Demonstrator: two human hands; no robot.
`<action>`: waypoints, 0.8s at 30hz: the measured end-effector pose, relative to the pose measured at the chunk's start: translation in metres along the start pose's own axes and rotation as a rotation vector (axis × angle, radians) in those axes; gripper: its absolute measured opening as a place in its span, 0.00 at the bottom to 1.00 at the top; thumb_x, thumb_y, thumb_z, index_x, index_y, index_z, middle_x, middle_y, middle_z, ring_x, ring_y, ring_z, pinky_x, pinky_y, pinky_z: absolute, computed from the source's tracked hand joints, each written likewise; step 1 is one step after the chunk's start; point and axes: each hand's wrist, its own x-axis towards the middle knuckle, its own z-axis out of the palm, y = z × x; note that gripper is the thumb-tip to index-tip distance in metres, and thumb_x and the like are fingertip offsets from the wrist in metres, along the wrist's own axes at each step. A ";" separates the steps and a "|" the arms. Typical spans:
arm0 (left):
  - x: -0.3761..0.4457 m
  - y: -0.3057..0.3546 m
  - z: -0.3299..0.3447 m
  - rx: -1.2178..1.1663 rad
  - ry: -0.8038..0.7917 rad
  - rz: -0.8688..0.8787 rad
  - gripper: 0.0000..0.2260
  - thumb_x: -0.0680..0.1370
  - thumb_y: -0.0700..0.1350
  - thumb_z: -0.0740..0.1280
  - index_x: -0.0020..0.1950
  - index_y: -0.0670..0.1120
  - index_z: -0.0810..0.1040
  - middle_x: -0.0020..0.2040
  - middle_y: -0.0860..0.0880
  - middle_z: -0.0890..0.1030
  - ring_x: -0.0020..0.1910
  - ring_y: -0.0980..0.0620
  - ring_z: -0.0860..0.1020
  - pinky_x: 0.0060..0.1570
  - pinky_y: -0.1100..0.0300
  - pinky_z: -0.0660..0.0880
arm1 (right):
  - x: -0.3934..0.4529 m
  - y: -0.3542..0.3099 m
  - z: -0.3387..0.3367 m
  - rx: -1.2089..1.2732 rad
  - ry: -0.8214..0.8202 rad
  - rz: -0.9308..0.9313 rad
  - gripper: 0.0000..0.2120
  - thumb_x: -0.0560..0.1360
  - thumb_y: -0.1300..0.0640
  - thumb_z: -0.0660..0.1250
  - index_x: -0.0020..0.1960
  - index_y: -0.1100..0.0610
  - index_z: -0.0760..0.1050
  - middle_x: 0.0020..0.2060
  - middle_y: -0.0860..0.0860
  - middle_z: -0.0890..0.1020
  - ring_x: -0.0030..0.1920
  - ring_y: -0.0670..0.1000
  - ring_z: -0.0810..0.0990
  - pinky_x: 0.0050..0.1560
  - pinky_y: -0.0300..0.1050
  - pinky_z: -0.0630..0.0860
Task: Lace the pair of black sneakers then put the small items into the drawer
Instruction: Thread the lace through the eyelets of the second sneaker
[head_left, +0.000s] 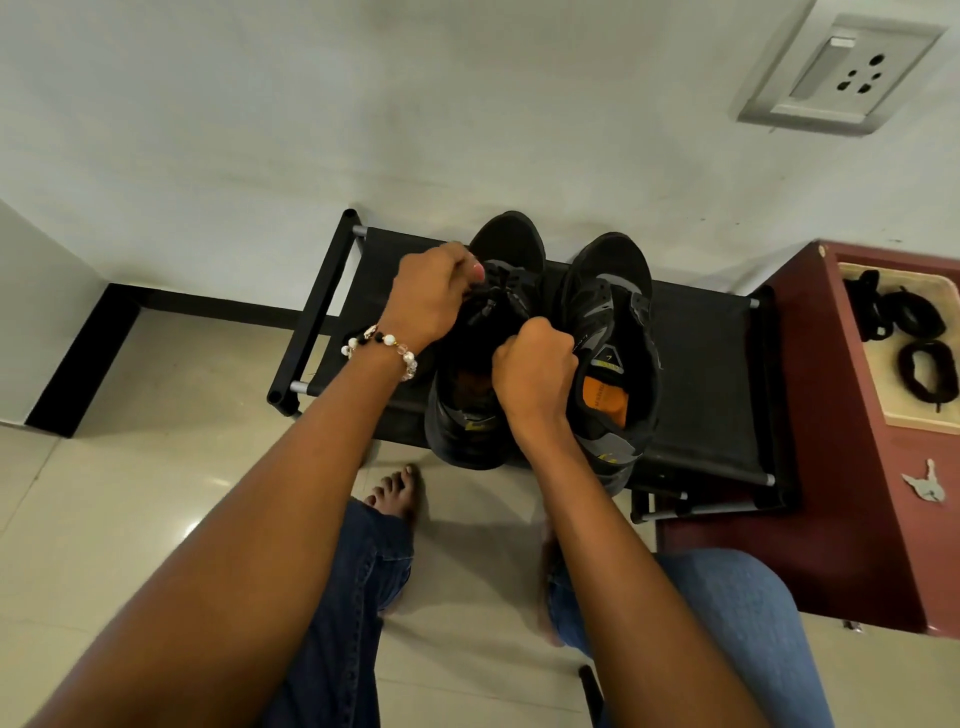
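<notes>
Left hand (434, 299) is curled, fingertips pinching what looks like lace at the upper eyelets of the left sneaker (483, 353). Right hand (535, 371) is a closed fist at the tongue of the same shoe, apparently pulling the other lace end; the lace inside that fist isn't visible. Both hands are closed tight on something thin and black; can't separate lace from shoe fabric.

Both sneakers sit side by side on the black rack (711, 374), toes toward the far wall. Left one shows crossed lacing near the toe, so I judge it partly laced, working up. Right sneaker (613, 332) looks unlaced: tongue open, bare eyelet straps, orange insole showing.

Right of the rack, a maroon cabinet (841, 519) carries a tray (904, 415) with coiled black laces (927, 371), probably the second shoe's lace among them. A small pale item (924, 486) lies on the cabinet top nearer, possibly keys; too small to tell.

Status estimate: first shoe in progress, second shoe untouched, small items not stowed. Well under half done.

Hidden or unclear:
- upper eyelets of left sneaker, covered by both hands
- no drawer front visible; cabinet and tray cut off at the right edge
- how many coils are in the tray is hard to count
</notes>
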 end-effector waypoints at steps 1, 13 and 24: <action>-0.002 0.001 0.000 -0.002 -0.038 0.046 0.07 0.79 0.44 0.65 0.51 0.42 0.81 0.49 0.46 0.83 0.48 0.50 0.80 0.51 0.58 0.75 | 0.000 0.000 0.000 0.000 0.000 -0.005 0.10 0.80 0.62 0.58 0.55 0.67 0.74 0.50 0.63 0.80 0.50 0.64 0.81 0.39 0.46 0.69; -0.007 0.024 0.013 0.580 -0.004 0.218 0.09 0.78 0.47 0.66 0.56 0.50 0.83 0.54 0.46 0.80 0.48 0.44 0.79 0.40 0.56 0.73 | -0.001 0.003 -0.003 0.037 -0.007 -0.018 0.09 0.79 0.63 0.59 0.52 0.66 0.75 0.48 0.63 0.80 0.48 0.65 0.80 0.38 0.48 0.70; -0.016 0.020 0.025 0.825 0.113 0.314 0.12 0.64 0.43 0.80 0.30 0.45 0.77 0.31 0.48 0.77 0.21 0.50 0.70 0.25 0.66 0.56 | 0.000 0.002 -0.002 0.062 0.003 -0.007 0.09 0.79 0.62 0.59 0.51 0.65 0.76 0.47 0.62 0.81 0.47 0.64 0.81 0.44 0.53 0.78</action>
